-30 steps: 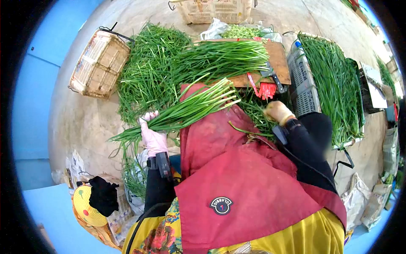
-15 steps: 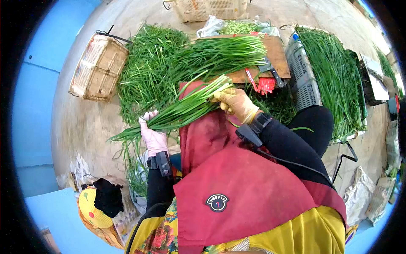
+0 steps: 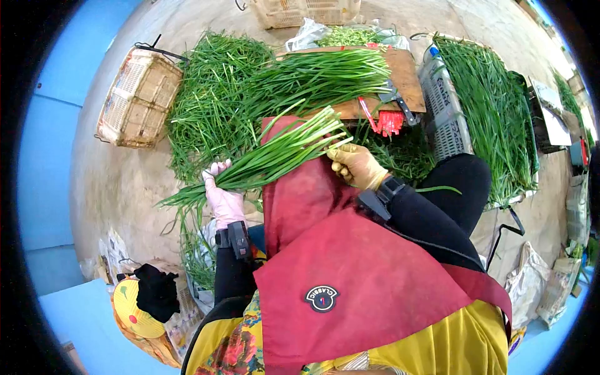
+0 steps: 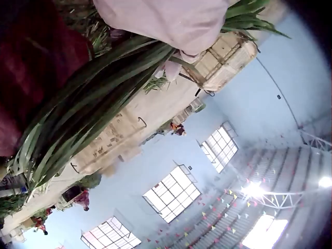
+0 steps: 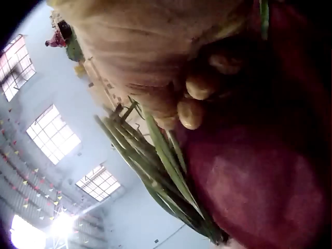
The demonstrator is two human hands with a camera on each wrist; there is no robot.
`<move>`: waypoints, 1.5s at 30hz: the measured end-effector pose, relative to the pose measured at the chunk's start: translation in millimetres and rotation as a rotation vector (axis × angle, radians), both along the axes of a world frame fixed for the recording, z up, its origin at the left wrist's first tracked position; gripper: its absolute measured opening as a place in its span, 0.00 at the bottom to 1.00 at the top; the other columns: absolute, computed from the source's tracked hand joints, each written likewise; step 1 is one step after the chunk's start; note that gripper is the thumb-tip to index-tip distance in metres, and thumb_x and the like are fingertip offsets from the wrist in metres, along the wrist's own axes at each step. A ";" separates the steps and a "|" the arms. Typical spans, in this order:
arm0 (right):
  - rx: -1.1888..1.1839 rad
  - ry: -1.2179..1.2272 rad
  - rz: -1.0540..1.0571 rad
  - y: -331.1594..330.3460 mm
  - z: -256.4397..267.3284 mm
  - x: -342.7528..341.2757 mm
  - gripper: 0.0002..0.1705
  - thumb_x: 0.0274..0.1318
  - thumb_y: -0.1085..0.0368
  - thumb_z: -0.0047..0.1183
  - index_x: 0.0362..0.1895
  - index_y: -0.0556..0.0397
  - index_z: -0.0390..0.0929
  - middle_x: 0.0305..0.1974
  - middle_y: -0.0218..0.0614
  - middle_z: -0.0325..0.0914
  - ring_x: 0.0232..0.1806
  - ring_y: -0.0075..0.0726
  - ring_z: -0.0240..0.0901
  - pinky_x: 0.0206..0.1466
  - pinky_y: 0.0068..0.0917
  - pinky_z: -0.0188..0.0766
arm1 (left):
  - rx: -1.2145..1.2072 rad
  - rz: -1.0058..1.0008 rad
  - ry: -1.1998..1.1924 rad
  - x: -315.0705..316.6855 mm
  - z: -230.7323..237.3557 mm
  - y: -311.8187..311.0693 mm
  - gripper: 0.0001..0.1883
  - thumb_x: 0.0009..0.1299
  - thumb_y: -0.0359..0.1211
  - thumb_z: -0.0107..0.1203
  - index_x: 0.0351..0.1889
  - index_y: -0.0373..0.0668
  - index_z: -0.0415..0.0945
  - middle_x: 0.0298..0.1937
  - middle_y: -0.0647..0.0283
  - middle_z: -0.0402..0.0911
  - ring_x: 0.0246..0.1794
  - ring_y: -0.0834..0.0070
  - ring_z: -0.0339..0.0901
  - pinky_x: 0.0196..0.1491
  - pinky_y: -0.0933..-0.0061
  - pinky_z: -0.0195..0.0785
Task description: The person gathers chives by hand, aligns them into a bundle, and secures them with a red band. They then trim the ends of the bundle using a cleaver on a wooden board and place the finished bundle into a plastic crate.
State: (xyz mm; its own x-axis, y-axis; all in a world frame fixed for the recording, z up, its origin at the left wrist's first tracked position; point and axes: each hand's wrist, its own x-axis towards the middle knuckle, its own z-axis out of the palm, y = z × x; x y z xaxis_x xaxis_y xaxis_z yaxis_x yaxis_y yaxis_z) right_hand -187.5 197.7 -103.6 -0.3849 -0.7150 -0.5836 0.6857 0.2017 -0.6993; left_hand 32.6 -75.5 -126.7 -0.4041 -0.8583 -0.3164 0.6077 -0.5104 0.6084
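Observation:
A loose bunch of garlic chives slants across the person's lap in the head view, pale stem ends up and to the right. My left hand, in a pale pink glove, grips it around the leafy end; leaf tips hang out beyond the fist. At the stem ends, my right hand in a yellowish glove has its fingers curled. Its thumb and forefinger pinch a chive stalk at the bunch's lower edge, seen close up in the right wrist view. The left wrist view shows the long leaves running out below the pink glove.
A wooden board bears more chives, a knife and red strips. Left of it lies a heap of greens beside a crate. A chive-filled crate stands at right. One stray leaf lies over the right leg.
My right hand has come from the right, beside the board, to the stem ends of the bunch, then drawn slightly back and down. The left hand keeps its grip.

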 end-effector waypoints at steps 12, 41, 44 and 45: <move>0.199 1.039 -0.022 68.1 -53.0 -70.3 0.20 0.55 0.56 0.59 0.45 0.58 0.82 0.35 0.39 0.83 0.40 0.38 0.78 0.49 0.32 0.71 | -0.010 0.007 -0.001 -0.7 11.1 4.5 0.20 0.77 0.47 0.46 0.37 0.39 0.78 0.38 0.60 0.81 0.45 0.62 0.79 0.56 0.58 0.74; 0.258 1.332 0.226 47.2 26.3 -60.2 0.19 0.57 0.50 0.55 0.39 0.52 0.84 0.35 0.50 0.81 0.41 0.54 0.77 0.47 0.42 0.71 | -0.195 -0.105 0.093 0.8 52.2 15.6 0.20 0.77 0.47 0.48 0.34 0.40 0.79 0.38 0.59 0.81 0.47 0.63 0.78 0.61 0.58 0.71; -0.083 1.524 0.032 5.3 44.2 -63.6 0.17 0.58 0.54 0.54 0.43 0.51 0.84 0.38 0.49 0.81 0.44 0.54 0.76 0.51 0.43 0.70 | -0.313 -0.175 0.080 -0.4 68.6 21.7 0.18 0.76 0.47 0.48 0.35 0.43 0.77 0.39 0.62 0.80 0.50 0.64 0.78 0.61 0.57 0.70; -0.096 1.557 0.075 -7.3 46.9 -59.4 0.18 0.57 0.53 0.55 0.44 0.50 0.83 0.38 0.48 0.81 0.45 0.54 0.76 0.51 0.44 0.70 | -0.345 -0.188 0.097 -0.9 66.7 18.4 0.18 0.76 0.48 0.49 0.35 0.43 0.76 0.39 0.62 0.79 0.51 0.63 0.77 0.62 0.57 0.69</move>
State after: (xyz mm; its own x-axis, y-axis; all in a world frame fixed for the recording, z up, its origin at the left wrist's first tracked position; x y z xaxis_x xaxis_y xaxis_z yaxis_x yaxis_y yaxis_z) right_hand -246.9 190.4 -56.7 -0.5071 -0.7696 0.3881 -0.7082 0.1153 -0.6966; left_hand 31.6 -57.1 -60.0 -0.5779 -0.8157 0.0249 0.5866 -0.3940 0.7076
